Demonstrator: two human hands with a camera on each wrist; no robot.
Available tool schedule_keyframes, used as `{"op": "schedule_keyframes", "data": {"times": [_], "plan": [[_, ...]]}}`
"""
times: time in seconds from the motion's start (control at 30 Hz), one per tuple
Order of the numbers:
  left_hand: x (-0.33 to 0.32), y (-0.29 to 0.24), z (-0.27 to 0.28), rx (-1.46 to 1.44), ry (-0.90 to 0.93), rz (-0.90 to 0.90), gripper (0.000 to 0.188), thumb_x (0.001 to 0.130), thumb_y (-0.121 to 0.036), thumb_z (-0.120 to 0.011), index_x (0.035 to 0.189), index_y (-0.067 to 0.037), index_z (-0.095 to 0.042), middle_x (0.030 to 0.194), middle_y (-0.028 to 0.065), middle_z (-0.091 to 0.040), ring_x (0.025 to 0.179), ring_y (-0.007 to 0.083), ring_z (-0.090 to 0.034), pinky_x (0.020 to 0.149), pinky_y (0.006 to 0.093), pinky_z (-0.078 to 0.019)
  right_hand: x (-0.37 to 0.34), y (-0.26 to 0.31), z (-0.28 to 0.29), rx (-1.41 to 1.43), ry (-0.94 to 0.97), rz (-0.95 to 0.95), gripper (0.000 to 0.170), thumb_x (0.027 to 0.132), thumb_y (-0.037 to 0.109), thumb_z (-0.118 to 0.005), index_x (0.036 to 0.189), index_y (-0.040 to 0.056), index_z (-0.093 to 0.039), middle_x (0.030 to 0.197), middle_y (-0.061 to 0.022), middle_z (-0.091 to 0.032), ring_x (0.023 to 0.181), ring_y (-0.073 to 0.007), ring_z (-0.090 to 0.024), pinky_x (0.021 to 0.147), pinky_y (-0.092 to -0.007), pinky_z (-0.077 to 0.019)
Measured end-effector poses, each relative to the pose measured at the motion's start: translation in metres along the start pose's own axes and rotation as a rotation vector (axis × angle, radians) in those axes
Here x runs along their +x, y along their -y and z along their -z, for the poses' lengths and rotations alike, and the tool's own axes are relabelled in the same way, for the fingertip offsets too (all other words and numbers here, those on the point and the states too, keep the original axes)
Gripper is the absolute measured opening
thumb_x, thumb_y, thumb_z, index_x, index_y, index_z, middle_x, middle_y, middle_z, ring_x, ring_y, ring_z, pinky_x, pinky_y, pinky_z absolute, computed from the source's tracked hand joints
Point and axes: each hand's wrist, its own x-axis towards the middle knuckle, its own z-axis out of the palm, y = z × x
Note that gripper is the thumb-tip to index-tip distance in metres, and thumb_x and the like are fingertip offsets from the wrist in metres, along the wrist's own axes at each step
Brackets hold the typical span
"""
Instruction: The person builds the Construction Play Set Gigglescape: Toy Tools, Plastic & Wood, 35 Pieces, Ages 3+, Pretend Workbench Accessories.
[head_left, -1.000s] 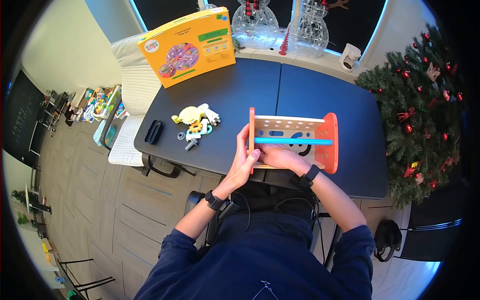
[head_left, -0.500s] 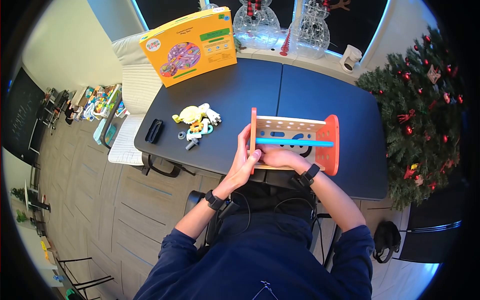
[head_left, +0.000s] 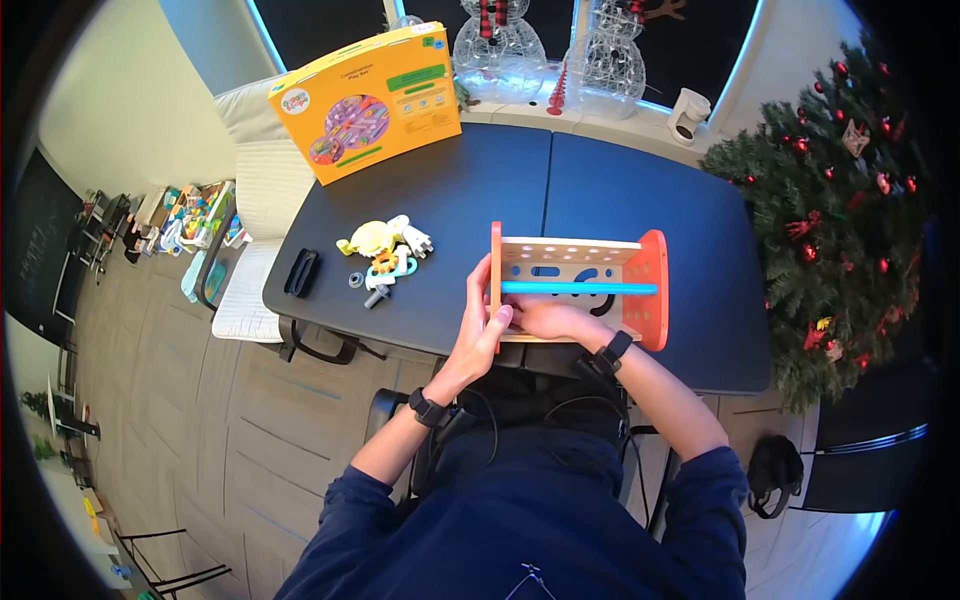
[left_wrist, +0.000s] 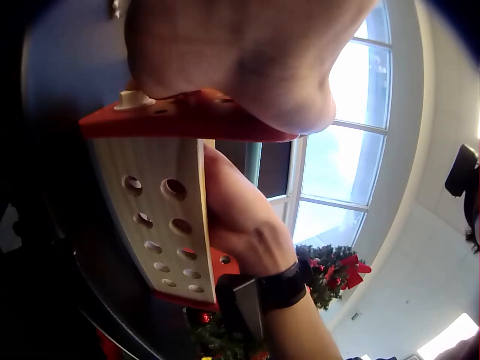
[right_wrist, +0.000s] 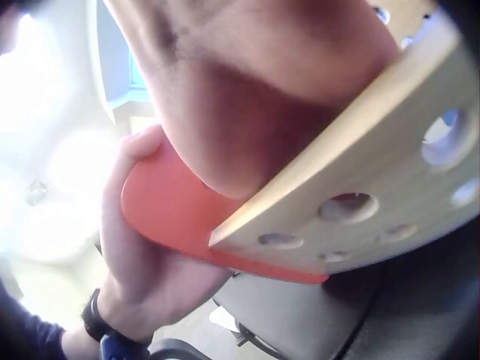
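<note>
A wooden toy toolbox with holed sides, orange-red end panels and a blue rod handle is held over the table's near edge. My left hand grips its left end panel from outside, thumb at the near edge. My right hand reaches into the box under the rod, toward the inner face of that panel. Its fingertips are hidden, and I cannot tell whether they hold anything. A pale peg-like piece sticks out of the panel's outer face, beside my left hand.
Left on the dark table lie yellow and white toy pieces, a grey bolt and a black case-like object. A yellow play-set box stands behind them. A decorated Christmas tree flanks the table's right side.
The head view has shifted slightly, so the table and its contents sit a little lower and further left. Both hands keep nearly the same pose on the toolbox.
</note>
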Motion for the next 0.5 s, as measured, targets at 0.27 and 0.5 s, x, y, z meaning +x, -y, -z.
{"op": "schedule_keyframes", "data": {"times": [0.27,0.5], "plan": [[0.001,0.007,0.003,0.060,0.030,0.001,0.091,0.104,-0.037,-0.062,0.173,-0.002,-0.014,0.174,0.0233,-0.026,0.161,0.0357,-0.030,0.126,0.0524,-0.0353,-0.105,0.065,0.024,-0.138,-0.304,0.008,0.033,0.110,0.022,-0.058,0.137,0.0031,-0.065,0.126,-0.0243,-0.071,0.122,-0.0423,-0.067,0.104,-0.0465,-0.0542],[0.005,-0.017,0.005,0.068,0.051,0.187,0.082,0.106,-0.027,-0.056,0.174,-0.009,-0.015,0.175,0.0218,-0.029,0.146,0.0323,-0.051,0.115,0.0480,-0.0489,-0.209,0.017,0.093,0.252,-1.063,0.052,0.028,0.114,0.021,-0.056,0.128,0.0006,-0.070,0.121,-0.0076,-0.074,0.106,-0.0156,-0.067,0.091,-0.0323,-0.0529]]}}
